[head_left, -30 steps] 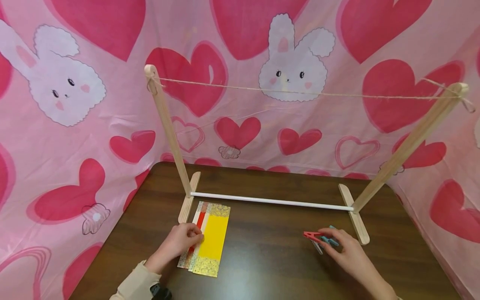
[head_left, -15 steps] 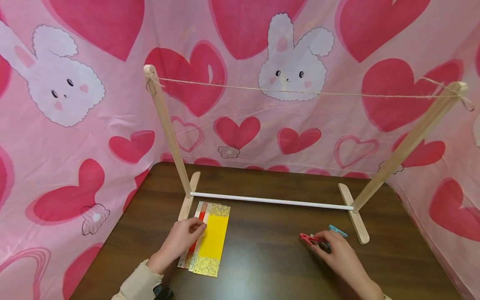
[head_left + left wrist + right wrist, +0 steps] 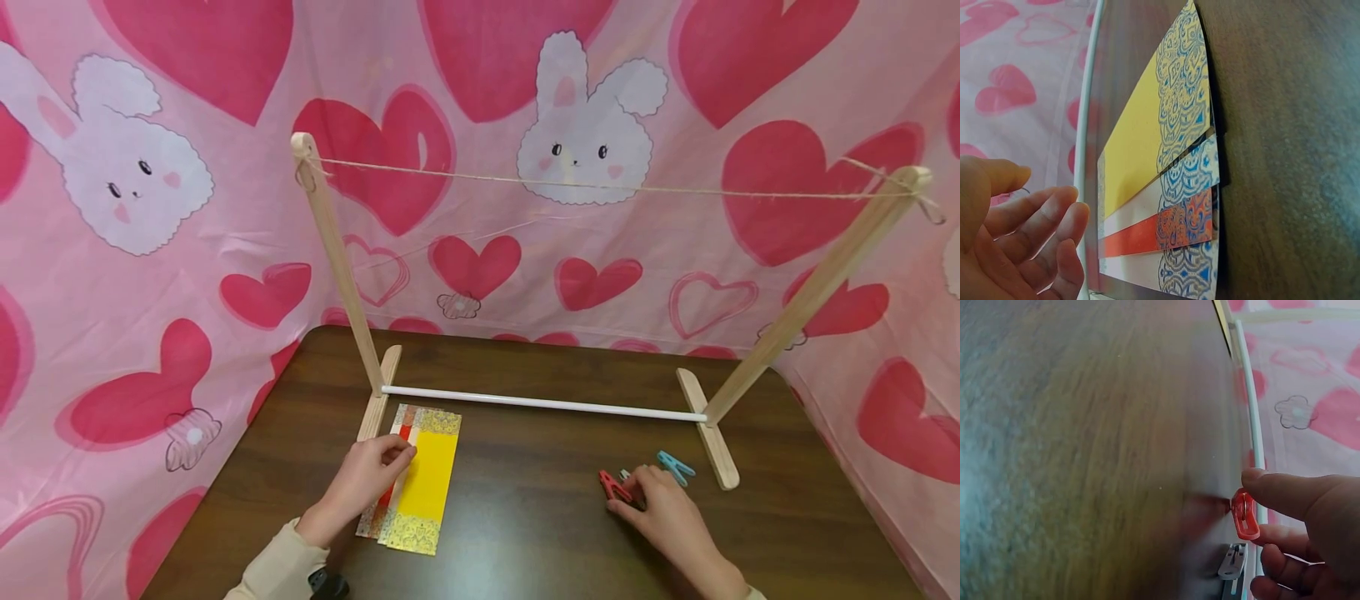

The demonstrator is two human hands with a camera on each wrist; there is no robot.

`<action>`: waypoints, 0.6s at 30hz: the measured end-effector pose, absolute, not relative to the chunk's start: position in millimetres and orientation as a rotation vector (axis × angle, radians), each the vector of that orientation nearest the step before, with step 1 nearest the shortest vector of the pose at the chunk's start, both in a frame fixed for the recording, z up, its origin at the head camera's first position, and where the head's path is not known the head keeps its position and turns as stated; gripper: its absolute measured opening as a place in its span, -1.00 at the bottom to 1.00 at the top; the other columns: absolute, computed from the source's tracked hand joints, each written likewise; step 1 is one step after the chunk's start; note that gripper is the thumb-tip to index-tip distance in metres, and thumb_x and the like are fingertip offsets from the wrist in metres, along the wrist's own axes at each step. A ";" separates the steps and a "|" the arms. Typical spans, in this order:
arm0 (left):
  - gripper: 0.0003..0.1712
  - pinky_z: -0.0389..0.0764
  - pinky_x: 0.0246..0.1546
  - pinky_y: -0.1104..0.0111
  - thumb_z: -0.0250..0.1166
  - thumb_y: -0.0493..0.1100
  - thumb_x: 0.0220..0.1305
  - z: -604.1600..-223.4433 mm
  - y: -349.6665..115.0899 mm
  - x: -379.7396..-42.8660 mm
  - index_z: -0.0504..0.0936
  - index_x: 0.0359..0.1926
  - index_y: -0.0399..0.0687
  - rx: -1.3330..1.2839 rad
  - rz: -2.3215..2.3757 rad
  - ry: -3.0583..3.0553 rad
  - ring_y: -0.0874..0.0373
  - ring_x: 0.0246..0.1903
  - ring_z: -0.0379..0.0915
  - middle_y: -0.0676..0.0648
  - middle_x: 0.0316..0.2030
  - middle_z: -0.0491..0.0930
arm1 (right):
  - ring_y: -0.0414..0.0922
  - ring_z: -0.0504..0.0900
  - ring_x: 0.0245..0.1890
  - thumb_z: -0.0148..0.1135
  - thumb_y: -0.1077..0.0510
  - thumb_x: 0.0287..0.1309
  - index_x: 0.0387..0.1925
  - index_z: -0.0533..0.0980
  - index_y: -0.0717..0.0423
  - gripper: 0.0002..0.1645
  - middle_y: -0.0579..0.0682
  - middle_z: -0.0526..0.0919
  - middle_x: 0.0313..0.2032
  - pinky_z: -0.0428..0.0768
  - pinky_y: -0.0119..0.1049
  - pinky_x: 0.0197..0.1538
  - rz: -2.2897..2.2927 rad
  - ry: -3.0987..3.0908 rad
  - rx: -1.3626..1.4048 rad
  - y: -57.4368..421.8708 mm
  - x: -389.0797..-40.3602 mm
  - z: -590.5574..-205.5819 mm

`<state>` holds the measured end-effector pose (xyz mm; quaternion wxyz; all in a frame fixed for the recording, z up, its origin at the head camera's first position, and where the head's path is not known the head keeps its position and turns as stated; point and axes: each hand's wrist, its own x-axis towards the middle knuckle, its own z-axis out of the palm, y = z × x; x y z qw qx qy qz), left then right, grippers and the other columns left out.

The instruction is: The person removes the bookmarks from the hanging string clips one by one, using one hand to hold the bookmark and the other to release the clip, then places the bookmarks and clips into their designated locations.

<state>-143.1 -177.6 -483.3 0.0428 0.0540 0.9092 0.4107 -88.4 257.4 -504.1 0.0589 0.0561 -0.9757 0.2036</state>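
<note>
My right hand (image 3: pixel 670 517) pinches a red clothespin (image 3: pixel 613 486) between thumb and finger, low over the table; in the right wrist view the red clothespin (image 3: pixel 1245 515) sits between the fingertips. Just beneath is a grey clothespin (image 3: pixel 1233 562), mostly hidden by the hand in the head view. A light blue clothespin (image 3: pixel 677 467) lies beyond the fingers. Over a fanned stack of patterned cards hovers my left hand (image 3: pixel 366 477), fingers loosely curled around nothing. The top card is yellow (image 3: pixel 1132 134); under it show white, a red card (image 3: pixel 1138 236) and another white edge.
A wooden stand with left post (image 3: pixel 337 267) and right post (image 3: pixel 817 296) spans the dark table (image 3: pixel 540 517). Twine (image 3: pixel 517 179) stretches between the post tops, and a white rod (image 3: pixel 525 402) joins the feet. A pink heart-and-bunny cloth (image 3: pixel 480 83) hangs behind.
My right hand has shifted left and toward me with the red clothespin, and the blue clothespin is now apart from the fingers. My left hand has moved slightly right above the cards.
</note>
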 end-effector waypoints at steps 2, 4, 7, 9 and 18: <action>-0.89 0.68 -0.23 0.35 0.39 -0.20 0.40 -483.3 -177.0 -143.5 0.78 -0.15 -0.11 0.176 1.254 2.785 0.19 -0.38 0.53 0.05 -0.30 0.72 | -0.25 0.29 -0.42 0.68 -0.07 -0.07 -0.42 0.52 -0.09 -0.58 -0.21 0.37 -0.46 0.30 -0.33 -0.43 0.606 -2.953 0.181 256.1 -88.9 -505.1; -0.89 0.68 -0.20 0.33 0.41 -0.19 0.38 -483.9 -176.3 -144.1 0.79 -0.13 -0.09 0.195 1.233 2.811 0.18 -0.35 0.53 0.05 -0.26 0.73 | -0.24 0.28 -0.42 0.69 -0.07 -0.08 -0.44 0.51 -0.09 -0.57 -0.21 0.35 -0.48 0.29 -0.33 -0.43 0.589 -2.955 0.190 254.9 -89.7 -505.5; -0.82 0.71 -0.12 0.23 0.43 -0.16 0.36 -484.5 -175.2 -145.0 0.78 -0.06 -0.07 0.219 1.192 2.880 0.15 -0.27 0.56 0.01 -0.17 0.73 | -0.21 0.28 -0.42 0.70 -0.08 -0.10 -0.46 0.49 -0.09 -0.54 -0.20 0.34 -0.49 0.28 -0.32 -0.43 0.560 -2.977 0.188 253.6 -90.9 -505.9; -0.77 0.71 -0.08 0.14 0.45 -0.14 0.35 -485.1 -174.6 -145.1 0.77 -0.02 -0.07 0.240 1.169 2.935 0.10 -0.22 0.59 -0.03 -0.10 0.72 | -0.19 0.29 -0.42 0.70 -0.09 -0.11 -0.47 0.49 -0.09 -0.53 -0.20 0.34 -0.50 0.29 -0.31 -0.42 0.539 -3.001 0.179 253.3 -91.5 -506.3; -0.69 0.68 0.04 0.02 0.44 -0.11 0.36 -485.4 -171.9 -143.0 0.74 0.07 -0.08 0.286 1.143 3.075 0.00 -0.08 0.63 -0.07 -0.02 0.71 | -0.21 0.28 -0.44 0.70 -0.14 -0.13 -0.39 0.51 -0.07 -0.50 -0.17 0.36 -0.46 0.29 -0.31 -0.44 0.572 -3.050 0.135 251.8 -89.6 -503.2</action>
